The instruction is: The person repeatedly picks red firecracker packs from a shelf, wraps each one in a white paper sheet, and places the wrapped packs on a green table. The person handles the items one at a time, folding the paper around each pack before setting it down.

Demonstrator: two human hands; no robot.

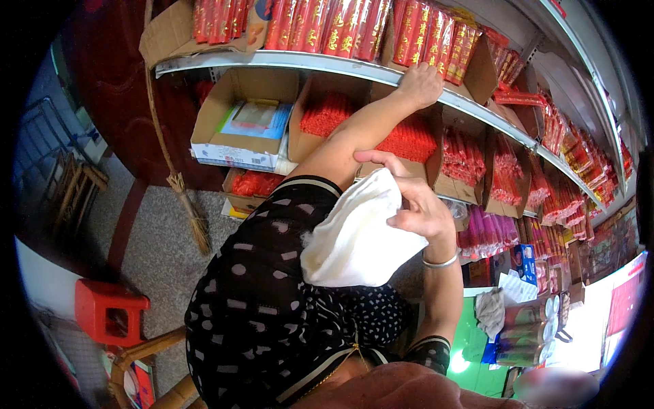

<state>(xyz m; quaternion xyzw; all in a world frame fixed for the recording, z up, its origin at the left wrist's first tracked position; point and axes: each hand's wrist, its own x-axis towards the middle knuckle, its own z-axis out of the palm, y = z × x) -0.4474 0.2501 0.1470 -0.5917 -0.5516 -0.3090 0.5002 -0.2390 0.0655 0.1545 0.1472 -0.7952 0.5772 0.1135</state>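
My left hand (421, 84) reaches up to the front edge of a metal shelf (337, 66), its fingers curled against the lip. It touches the base of red plastic-wrapped packets (429, 38) with gold writing, and its fingertips are hidden. A folded white cloth (357, 232) is held in my right hand (424, 204), between thumb and fingers. The cloth hangs in front of my left upper arm. My right wrist carries a silver bangle (440, 259).
Lower cardboard boxes (245, 102) hold papers and bundles of red sticks (409, 138). A straw broom (189, 212) leans at the left, above a red plastic stool (110, 312) and a bamboo frame (148, 353). Jars (529, 327) and a grey rag (490, 312) sit on a green-sided counter.
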